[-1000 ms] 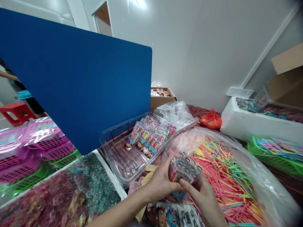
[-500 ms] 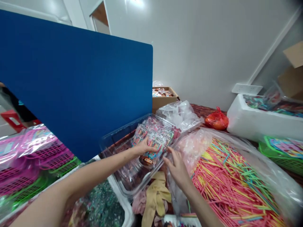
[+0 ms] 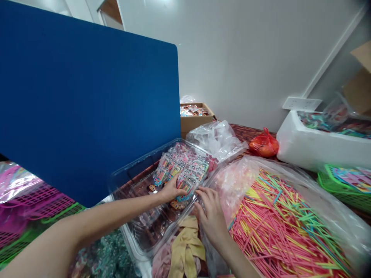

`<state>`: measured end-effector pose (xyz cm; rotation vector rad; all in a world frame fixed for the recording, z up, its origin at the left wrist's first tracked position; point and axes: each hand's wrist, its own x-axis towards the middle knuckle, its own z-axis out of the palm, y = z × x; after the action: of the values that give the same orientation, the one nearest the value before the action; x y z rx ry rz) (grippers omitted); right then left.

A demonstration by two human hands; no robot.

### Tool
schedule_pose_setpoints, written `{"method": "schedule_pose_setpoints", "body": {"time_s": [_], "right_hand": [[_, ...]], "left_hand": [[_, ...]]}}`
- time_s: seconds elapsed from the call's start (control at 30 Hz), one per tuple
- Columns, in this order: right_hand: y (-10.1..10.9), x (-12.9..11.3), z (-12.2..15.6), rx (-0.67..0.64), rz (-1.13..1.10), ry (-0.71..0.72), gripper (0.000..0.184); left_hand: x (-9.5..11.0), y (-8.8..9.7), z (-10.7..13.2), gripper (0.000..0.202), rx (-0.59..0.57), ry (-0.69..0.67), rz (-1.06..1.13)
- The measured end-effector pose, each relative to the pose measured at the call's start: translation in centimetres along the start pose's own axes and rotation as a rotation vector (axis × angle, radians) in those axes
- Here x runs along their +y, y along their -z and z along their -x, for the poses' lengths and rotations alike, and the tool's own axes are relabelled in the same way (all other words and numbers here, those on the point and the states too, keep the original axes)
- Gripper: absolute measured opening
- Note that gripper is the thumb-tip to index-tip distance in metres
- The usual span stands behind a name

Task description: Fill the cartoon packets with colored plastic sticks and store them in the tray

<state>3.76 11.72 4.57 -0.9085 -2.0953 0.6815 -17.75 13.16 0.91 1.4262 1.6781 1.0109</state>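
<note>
A clear plastic tray lies tilted in front of me, with small clear packets printed with cartoon figures heaped in its far part. My left hand is closed around a bunch of these packets, thumb reaching across them and fingers partly hidden behind. Close by on the right, my right hand is at the tray's near right rim. Its thumb and forefinger are apart, the fingertips beside the packets, and I see nothing held in it. A few packets lie loose in the tray's nearer part.
A large plastic bag of coloured sticks lies right. A blue panel stands left, above pink and green baskets. Yellow cloth lies below the tray. Behind are a cardboard box, red bag and white foam box.
The view has shifted slightly, and the tray with both hands sits a little lower and further left. My left hand stays on the packets; my right hand remains beside them.
</note>
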Motion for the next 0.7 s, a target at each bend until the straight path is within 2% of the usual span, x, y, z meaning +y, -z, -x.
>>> {"method": "schedule_pose_setpoints", "body": {"time_s": [0.13,0.23,0.33,0.47,0.6,0.7], "right_hand": [[0.1,-0.1,0.4,0.008,0.008,0.009,0.030],[0.7,-0.1,0.0,-0.016,-0.002,0.030,0.029],[1.8,0.6,-2.2,0.005,0.032,0.012,0.025],[2.6,2.1,-6.8,0.006,0.158,-0.024,0.023],[1.5,3.1,-9.9,-0.141,0.177,-0.029,0.022],[0.5,3.3,-10.6,-0.164,0.170,-0.048,0.022]], "left_hand": [[0.0,-0.7,0.0,0.082,0.049,0.016,-0.120],[0.4,-0.8,0.1,0.079,0.068,0.016,-0.185],[0.9,-0.5,0.4,0.075,0.091,0.008,-0.209],[1.5,-0.5,0.8,0.073,0.125,-0.011,-0.190],[1.6,-0.6,0.6,0.074,0.149,-0.046,-0.143],[1.4,-0.7,0.5,0.073,0.156,-0.053,-0.119]]}}
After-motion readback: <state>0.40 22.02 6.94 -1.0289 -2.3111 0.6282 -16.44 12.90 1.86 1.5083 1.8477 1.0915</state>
